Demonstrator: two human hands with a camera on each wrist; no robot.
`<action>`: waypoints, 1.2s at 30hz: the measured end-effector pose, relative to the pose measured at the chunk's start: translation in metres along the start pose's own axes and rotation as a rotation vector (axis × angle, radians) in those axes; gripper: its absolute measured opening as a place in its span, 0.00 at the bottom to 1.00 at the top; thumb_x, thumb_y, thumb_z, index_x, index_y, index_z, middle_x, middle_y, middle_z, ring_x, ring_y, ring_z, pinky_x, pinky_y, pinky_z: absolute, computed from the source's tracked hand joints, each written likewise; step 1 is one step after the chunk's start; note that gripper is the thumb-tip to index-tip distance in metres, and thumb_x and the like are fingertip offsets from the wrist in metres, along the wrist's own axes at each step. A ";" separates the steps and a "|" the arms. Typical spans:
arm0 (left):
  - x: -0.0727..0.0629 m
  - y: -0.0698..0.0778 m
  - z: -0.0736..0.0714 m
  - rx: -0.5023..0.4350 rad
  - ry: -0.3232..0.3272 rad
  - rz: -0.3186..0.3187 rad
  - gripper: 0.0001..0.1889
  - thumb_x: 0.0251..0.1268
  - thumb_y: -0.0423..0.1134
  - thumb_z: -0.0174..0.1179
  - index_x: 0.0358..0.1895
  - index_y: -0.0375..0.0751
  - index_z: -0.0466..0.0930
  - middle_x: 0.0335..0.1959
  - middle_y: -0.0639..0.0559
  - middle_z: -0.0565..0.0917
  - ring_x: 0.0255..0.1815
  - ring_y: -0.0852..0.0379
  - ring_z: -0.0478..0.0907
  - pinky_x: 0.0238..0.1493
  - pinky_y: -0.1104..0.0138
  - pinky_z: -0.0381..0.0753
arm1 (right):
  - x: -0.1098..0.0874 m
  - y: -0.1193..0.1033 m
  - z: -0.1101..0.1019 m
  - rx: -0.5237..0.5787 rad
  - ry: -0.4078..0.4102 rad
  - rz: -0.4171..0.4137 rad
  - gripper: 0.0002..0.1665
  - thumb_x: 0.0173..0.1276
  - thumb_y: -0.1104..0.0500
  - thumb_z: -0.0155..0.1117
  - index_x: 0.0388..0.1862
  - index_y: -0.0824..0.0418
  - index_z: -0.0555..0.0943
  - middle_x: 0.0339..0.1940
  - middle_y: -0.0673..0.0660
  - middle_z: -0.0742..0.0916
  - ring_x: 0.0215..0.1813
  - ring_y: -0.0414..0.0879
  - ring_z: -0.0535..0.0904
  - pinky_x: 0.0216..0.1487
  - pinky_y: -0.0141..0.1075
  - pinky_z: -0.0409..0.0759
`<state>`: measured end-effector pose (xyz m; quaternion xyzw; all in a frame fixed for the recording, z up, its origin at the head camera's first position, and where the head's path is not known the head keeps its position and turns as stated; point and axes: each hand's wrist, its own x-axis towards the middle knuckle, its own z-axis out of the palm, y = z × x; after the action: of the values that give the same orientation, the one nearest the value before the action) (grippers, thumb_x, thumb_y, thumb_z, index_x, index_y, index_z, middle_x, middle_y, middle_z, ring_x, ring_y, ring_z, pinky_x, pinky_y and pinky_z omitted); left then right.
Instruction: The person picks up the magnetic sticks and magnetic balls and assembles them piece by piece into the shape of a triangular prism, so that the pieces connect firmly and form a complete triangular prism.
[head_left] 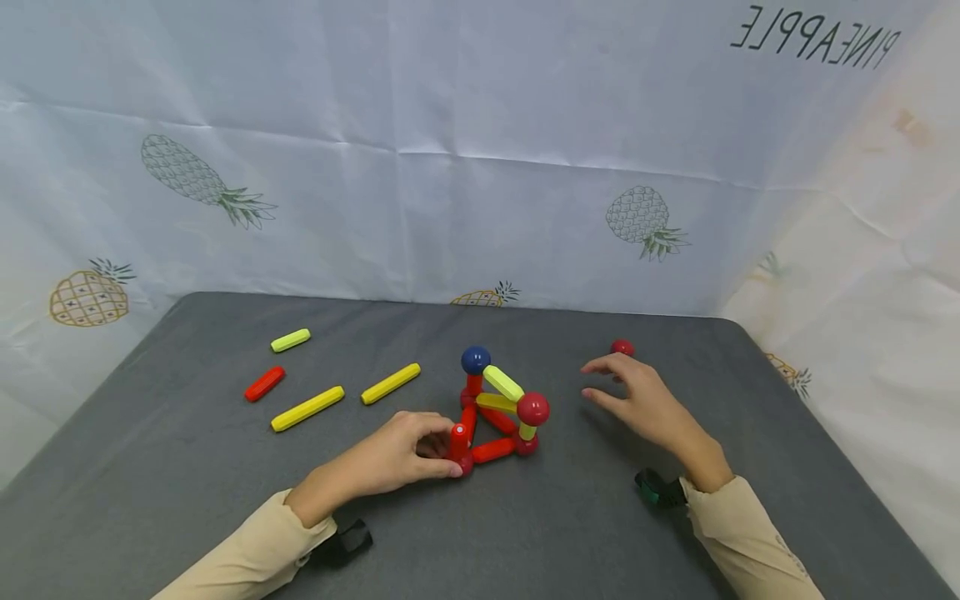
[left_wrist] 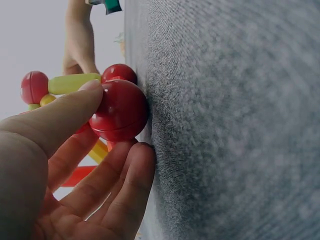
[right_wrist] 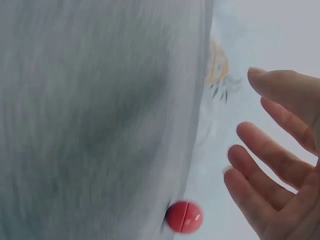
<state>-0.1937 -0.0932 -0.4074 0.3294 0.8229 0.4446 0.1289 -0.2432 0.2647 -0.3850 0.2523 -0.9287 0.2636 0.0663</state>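
Note:
A small frame of magnetic rods and balls stands mid-table, with a triangle of red rods (head_left: pixel 493 451) at its base. On it, a blue ball (head_left: pixel 476 360) and a red ball (head_left: pixel 533 409) sit on upright rods, joined by a lime rod (head_left: pixel 503 382) and, lower, a yellow rod (head_left: pixel 497 403). My left hand (head_left: pixel 397 454) pinches the near-left corner, thumb on its red base ball (left_wrist: pixel 120 112) and fingers behind the upright red rod (head_left: pixel 458 442). My right hand (head_left: pixel 652 404) hovers right of the frame, fingers apart and holding nothing. Beyond it lies a loose red ball (head_left: pixel 622 347).
Left of the frame lie two yellow rods, one longer (head_left: pixel 307 409) and one nearer the frame (head_left: pixel 391 383). Farther left are a short red rod (head_left: pixel 265 383) and a short lime rod (head_left: pixel 290 340). A pineapple-printed white cloth (head_left: pixel 420 208) hangs behind the grey table (head_left: pixel 570 533).

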 end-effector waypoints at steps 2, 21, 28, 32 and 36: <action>0.000 0.000 0.000 -0.004 -0.003 -0.010 0.12 0.61 0.42 0.70 0.45 0.43 0.82 0.39 0.55 0.84 0.40 0.67 0.81 0.45 0.74 0.82 | 0.001 0.007 -0.003 -0.007 0.015 0.018 0.19 0.65 0.61 0.70 0.53 0.63 0.81 0.51 0.62 0.85 0.54 0.60 0.81 0.54 0.56 0.79; 0.001 -0.002 -0.001 -0.070 -0.018 -0.073 0.14 0.61 0.43 0.70 0.47 0.43 0.83 0.40 0.55 0.86 0.41 0.65 0.81 0.45 0.76 0.81 | 0.025 0.055 -0.015 -0.093 -0.053 0.158 0.27 0.68 0.61 0.66 0.63 0.70 0.74 0.65 0.74 0.72 0.66 0.71 0.66 0.63 0.67 0.64; 0.001 -0.002 -0.001 -0.074 -0.025 -0.078 0.14 0.61 0.43 0.70 0.48 0.43 0.83 0.40 0.55 0.86 0.41 0.65 0.81 0.46 0.75 0.81 | 0.030 0.062 -0.015 -0.101 -0.105 0.176 0.23 0.69 0.67 0.61 0.62 0.70 0.74 0.61 0.77 0.74 0.60 0.69 0.73 0.56 0.63 0.71; 0.001 -0.002 -0.001 -0.076 -0.028 -0.085 0.14 0.61 0.43 0.70 0.48 0.44 0.83 0.40 0.55 0.86 0.42 0.64 0.81 0.46 0.75 0.82 | 0.030 0.061 -0.015 -0.104 -0.093 0.154 0.20 0.69 0.68 0.62 0.59 0.69 0.77 0.54 0.73 0.78 0.49 0.61 0.75 0.48 0.56 0.74; 0.001 -0.002 -0.002 -0.074 -0.029 -0.093 0.14 0.61 0.43 0.70 0.48 0.44 0.83 0.40 0.56 0.86 0.42 0.63 0.81 0.46 0.75 0.81 | 0.029 0.058 -0.015 -0.089 -0.089 0.145 0.19 0.69 0.67 0.63 0.58 0.69 0.77 0.52 0.72 0.79 0.47 0.59 0.76 0.47 0.54 0.74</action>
<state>-0.1960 -0.0947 -0.4080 0.2922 0.8183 0.4636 0.1735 -0.2981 0.3029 -0.3911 0.1928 -0.9573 0.2148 0.0170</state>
